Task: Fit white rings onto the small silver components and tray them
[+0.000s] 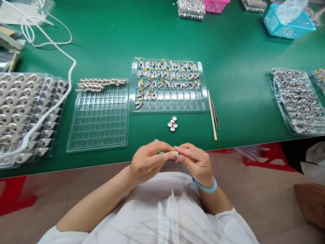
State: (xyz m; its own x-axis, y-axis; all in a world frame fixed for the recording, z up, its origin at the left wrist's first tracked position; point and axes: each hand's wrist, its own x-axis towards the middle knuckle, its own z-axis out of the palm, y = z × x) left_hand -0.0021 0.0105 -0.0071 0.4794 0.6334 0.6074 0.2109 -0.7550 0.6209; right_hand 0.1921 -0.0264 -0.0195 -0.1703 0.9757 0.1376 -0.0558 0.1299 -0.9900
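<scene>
My left hand (148, 159) and my right hand (197, 162) meet at the table's front edge. Between their pinched fingertips is a small silvery-white earbud part (177, 154), mostly covered by the fingers. Just beyond them lies a little group of round, cup-like earbud shells (172, 124) on the green surface. Farther back, a clear compartment tray (172, 105) holds rows of grey stem-shaped pieces with yellow tips; its lower right compartments are bare. A light-blue band (209, 188) circles my right wrist.
To the left stand a clear tray (99, 128) with grey stems along its top and stacked trays of grey shells (17, 117), crossed by a white cable (50, 110). A wooden stick (212, 115) and tweezers (215, 115) lie right. Filled trays (297, 98) and a blue basket (286, 29) stand beyond.
</scene>
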